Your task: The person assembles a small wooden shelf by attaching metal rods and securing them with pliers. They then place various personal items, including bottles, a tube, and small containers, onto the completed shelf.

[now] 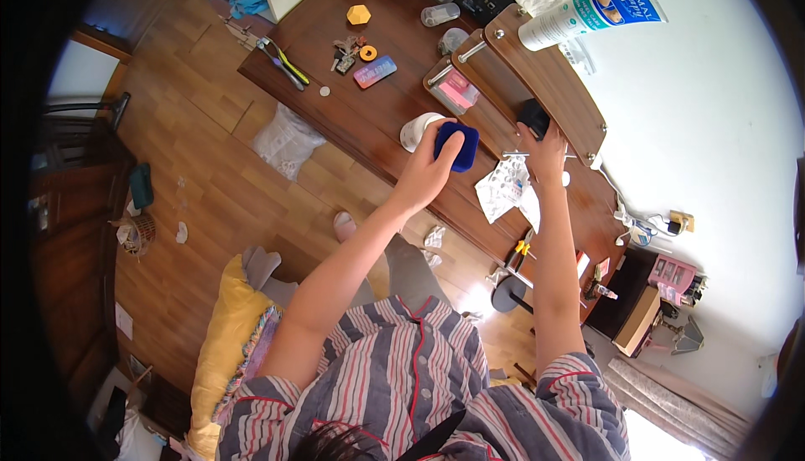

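My left hand (424,169) holds a dark blue, velvety box with rounded corners, like a jewellery box (468,151), with the thumb across its top. Just behind that hand a white round container (416,130) stands on the brown wooden desk (369,130). Reaching under the upper board of a small wooden shelf (553,67), my right hand (547,152) grips a small black box (533,115); its far side is hidden. Below the right wrist lies a crumpled white printed sheet or bag (506,189).
A white and blue tube (591,8) stands on the shelf, with a pink pack (454,90) on its lower tier. Pliers (285,62), keys (345,57), a tape roll (367,53) and a purple-blue case (375,72) lie far left. Yellow-handled pliers (520,249) rest near the right forearm.
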Motion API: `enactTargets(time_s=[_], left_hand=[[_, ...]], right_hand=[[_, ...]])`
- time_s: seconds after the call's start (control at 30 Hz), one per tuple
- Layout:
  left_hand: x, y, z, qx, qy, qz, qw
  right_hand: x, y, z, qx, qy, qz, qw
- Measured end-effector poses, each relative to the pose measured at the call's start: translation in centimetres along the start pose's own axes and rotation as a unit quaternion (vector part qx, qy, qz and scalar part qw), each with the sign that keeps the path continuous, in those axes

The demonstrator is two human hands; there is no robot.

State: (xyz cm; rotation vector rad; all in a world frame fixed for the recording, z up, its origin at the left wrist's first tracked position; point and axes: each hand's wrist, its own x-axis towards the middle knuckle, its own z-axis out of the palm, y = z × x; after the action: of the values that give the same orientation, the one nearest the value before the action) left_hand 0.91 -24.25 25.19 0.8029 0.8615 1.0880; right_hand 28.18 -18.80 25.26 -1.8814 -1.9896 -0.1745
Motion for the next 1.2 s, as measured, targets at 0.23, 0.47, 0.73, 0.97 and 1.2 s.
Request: enactTargets(time_s=[0.23,0.47,0.73,0.97,1.2], left_hand=[[3.3,0.1,1.2,0.022,-0.022,0.024,0.999],[2.9,-1.7,1.5,-0.026,-0.04,0.027,0.999],[2.0,-3.5,1.1,-0.038,-0.024,0.014,0.999],[3.1,-4.9,2.8,0.085,-0.039,0.008,0.996],[4.7,-4.1,3.5,-0.079,-0.201,-0.114,0.97]], right_hand=[[0.8,1.0,0.5,-0.149,-0.016,0.001,0.989],[1.8,2.6,0.9,-0.297,-0.131,0.073,0.943],[1.1,0.5,-0.4,-0.266,-0.115,0.062,0.955],[-7.5,-9.3,-4.3,0.203,-0.202,0.02,0.958],[-7.4,-7.5,-2.7,0.434,-0.107,0.197,0.873]])
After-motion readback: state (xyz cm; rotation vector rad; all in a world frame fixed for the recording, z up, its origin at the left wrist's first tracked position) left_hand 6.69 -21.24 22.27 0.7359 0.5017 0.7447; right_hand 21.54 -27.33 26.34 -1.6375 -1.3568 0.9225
